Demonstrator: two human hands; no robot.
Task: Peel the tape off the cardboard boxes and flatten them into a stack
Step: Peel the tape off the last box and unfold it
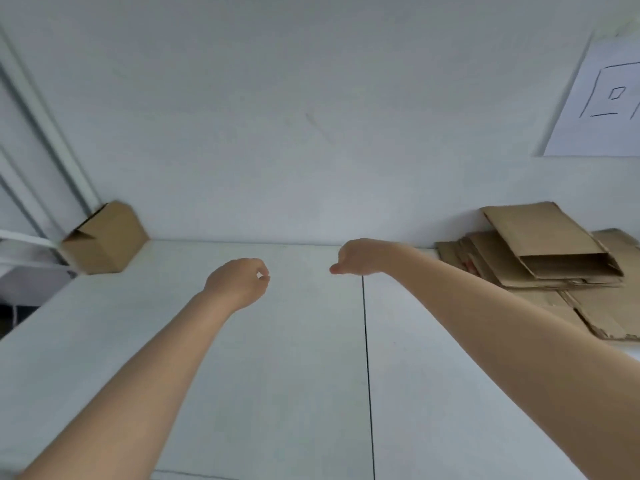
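Observation:
One folded-up cardboard box [104, 239] stands at the table's far left corner against the wall, its top flaps partly open. At the far right lies a stack of flattened cardboard boxes [540, 251], the top one slanted across the others. Both my arms reach out over the middle of the white table [294, 358]. My left hand [239, 280] has curled fingers, thumb and fingertip meeting, and I see nothing between them. My right hand [363, 256] is also curled, thumb pointing left, with nothing visible in it. Neither hand touches any cardboard.
The table butts against a white wall at the back. A dark seam [367, 375] runs front to back down the table. A paper sheet with drawn lines [602, 98] hangs on the wall at upper right. The table's left edge drops off beside white rails [38, 109].

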